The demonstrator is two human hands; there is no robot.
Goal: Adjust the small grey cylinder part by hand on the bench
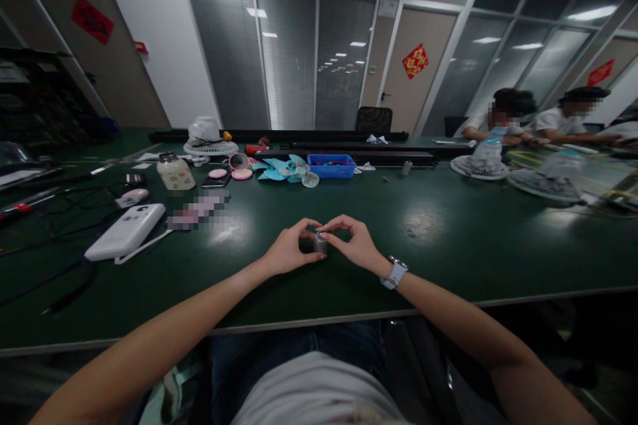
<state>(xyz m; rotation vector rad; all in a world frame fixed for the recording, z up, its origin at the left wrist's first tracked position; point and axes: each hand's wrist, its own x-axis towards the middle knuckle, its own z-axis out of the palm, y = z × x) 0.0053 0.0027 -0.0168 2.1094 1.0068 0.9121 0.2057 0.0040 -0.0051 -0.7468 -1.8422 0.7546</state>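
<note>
Dark green and faintly glossy, the broad counter (448,239) carries a small grey metallic cylinder (319,243), which is held just above its surface, close to the near edge. The cylinder is pinched from both sides: the left hand (289,251) is curled round it with thumb and forefinger closed on its left flank, and the right hand (353,243), a white wristwatch (395,273) on its wrist, is closed on its top and right flank. Whether the cylinder rests on the counter or is lifted clear of it cannot be told.

Left of the cylinder, a white rounded plastic device with a trailing cord (125,231) is seen; beyond the cylinder, a blue plastic tray (331,165) and pale blue fan blades (279,169) lie well apart from it. Far to the right of the cylinder, other people are seated at their own work.

A slip is judged the main risk: the cylinder is small and smooth, so an uneven pinch could let it roll off the near edge. Any tiny loosened part could be lost against the dark surface.
</note>
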